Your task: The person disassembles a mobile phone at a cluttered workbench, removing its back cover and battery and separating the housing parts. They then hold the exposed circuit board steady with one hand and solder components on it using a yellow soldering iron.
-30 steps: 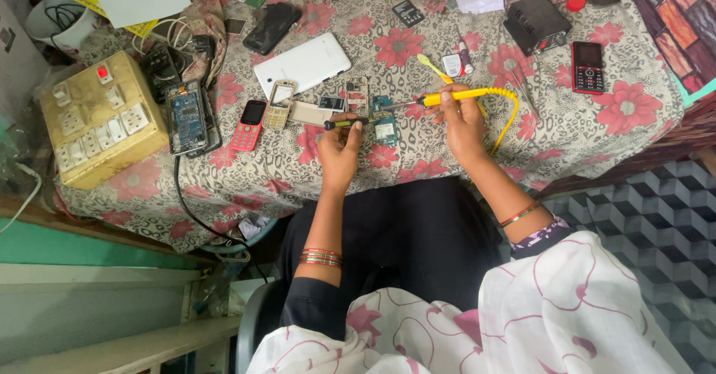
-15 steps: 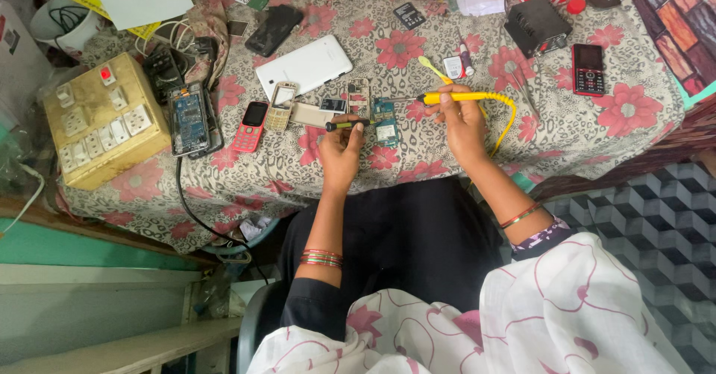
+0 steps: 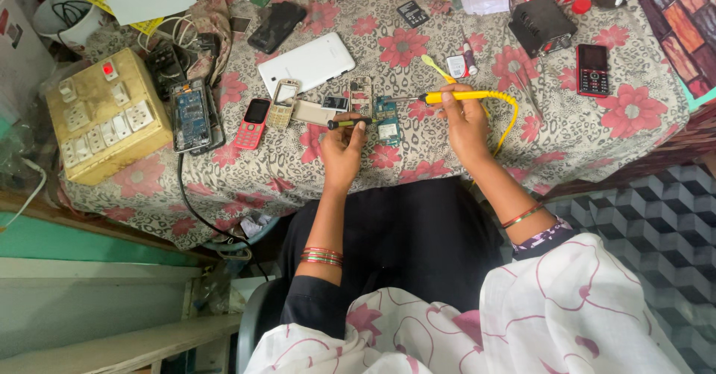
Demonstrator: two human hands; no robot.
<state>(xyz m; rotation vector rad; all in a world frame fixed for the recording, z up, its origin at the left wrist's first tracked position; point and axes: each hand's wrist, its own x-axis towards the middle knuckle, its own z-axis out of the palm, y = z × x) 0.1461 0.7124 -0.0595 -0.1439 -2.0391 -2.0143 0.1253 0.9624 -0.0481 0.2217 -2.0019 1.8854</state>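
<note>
While the left hand (image 3: 341, 149) pinches a dark tool (image 3: 349, 123), the right hand's (image 3: 464, 124) grip clamps the yellow soldering iron (image 3: 461, 97), pointing left.

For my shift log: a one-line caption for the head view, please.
Seated person's right hand holds a yellow soldering iron over a small circuit board while the left hand grips a dark tool.

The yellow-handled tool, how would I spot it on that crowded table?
Find the flowered tablecloth, then the right hand near its front edge. The yellow-handled tool lies across its fingers, tip toward a small green circuit board. Unlike the phones around, it trails a coiled yellow cord.
</note>
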